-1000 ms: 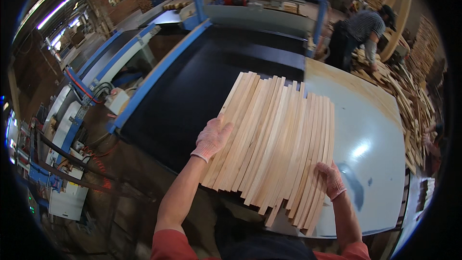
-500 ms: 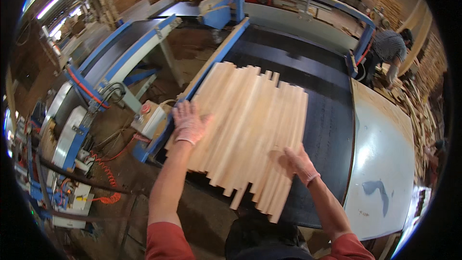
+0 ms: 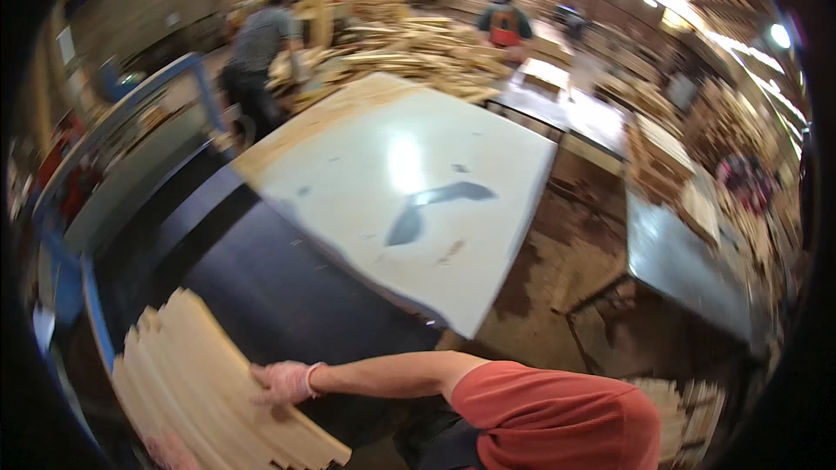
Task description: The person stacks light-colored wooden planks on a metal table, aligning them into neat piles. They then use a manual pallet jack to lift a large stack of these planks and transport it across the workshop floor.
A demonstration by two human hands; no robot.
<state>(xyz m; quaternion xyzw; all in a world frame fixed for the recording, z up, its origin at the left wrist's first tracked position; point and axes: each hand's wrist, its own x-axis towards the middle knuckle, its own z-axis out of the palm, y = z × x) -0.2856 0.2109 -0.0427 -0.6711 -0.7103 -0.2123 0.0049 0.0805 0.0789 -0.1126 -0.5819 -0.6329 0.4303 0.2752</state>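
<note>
View swung right; right hand (image 3: 283, 382) lies flat on wooden slats (image 3: 205, 392).

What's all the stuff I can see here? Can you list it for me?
wooden slats: a fanned batch, too many to count, pale wood, lower left on the black belt
black belt: one, black, lower left of centre
white table: one, glossy white with dark scuffs, centre
blue machine frame: one, blue, left edge
wood piles: several, pale, behind the table and along the right
grey bench: one, grey, right
other people: at least two, at the far wood piles
red sleeve: one, red, bottom centre
right hand: gloved, pinkish, flat on the slats
left hand: only a blurred pinkish glimpse at the bottom left edge of the slats
</note>
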